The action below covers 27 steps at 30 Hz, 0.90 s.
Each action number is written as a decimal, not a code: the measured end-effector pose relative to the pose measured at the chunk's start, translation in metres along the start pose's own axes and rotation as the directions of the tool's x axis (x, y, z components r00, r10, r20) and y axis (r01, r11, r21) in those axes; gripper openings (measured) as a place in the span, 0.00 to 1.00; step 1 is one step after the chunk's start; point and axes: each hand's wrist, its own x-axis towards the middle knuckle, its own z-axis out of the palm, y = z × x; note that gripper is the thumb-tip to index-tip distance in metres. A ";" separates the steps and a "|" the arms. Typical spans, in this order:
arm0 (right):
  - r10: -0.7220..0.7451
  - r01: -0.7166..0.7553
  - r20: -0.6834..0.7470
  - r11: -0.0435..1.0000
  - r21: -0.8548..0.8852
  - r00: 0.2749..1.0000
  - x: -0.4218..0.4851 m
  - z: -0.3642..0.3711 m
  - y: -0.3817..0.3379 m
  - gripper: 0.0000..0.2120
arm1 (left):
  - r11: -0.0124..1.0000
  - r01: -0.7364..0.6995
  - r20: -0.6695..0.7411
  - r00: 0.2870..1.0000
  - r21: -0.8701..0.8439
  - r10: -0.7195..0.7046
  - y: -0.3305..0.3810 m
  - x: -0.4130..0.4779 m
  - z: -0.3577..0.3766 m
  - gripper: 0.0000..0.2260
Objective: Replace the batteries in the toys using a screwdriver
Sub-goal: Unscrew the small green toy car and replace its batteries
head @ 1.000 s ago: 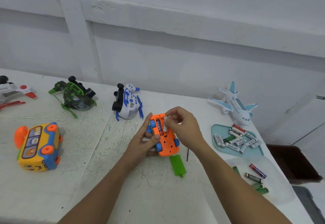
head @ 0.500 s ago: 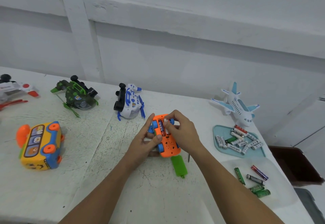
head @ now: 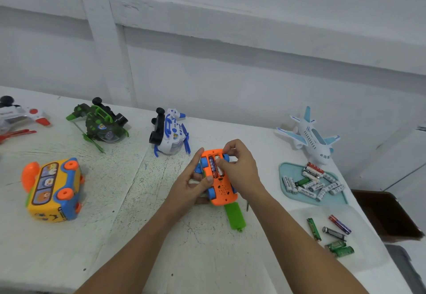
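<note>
An orange toy car with blue wheels lies upside down at the table's middle, its battery bay uncovered with a red battery inside. My left hand grips the car's left side, thumb on its underside. My right hand curls over the car's far end and its thumb presses a white battery into the bay. The green battery cover lies on the table just in front of the car. A thin dark screwdriver pokes out from under my right wrist.
A teal tray of several batteries sits at the right, with loose batteries nearer the table's front right. A white-blue airplane, white-blue helicopter, green helicopter, yellow bus and a white-red toy stand around. A brown bin is off the right edge.
My right hand has lowered the white battery from above the car into the bay beside the red one. The left hand has kept its hold on the car.
</note>
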 end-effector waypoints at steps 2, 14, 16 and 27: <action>0.015 -0.015 -0.001 0.999 0.050 1.000 0.000 0.000 0.002 0.10 | 1.000 0.004 -0.001 1.000 -0.008 -0.004 0.000 0.000 0.000 0.31; 0.227 -0.289 0.195 0.869 0.402 0.954 -0.019 -0.024 0.018 0.08 | 1.000 -0.027 -0.025 0.999 -0.008 0.026 -0.002 -0.001 0.000 0.30; 0.254 -0.299 0.173 0.893 0.336 0.952 -0.028 -0.028 0.023 0.06 | 0.999 -0.041 -0.038 0.998 -0.005 0.041 -0.002 -0.003 0.000 0.30; 0.152 -0.038 0.163 0.836 -0.548 0.975 -0.088 -0.030 0.039 0.11 | 0.996 -0.030 -0.095 0.995 -0.082 0.022 -0.009 -0.006 -0.002 0.32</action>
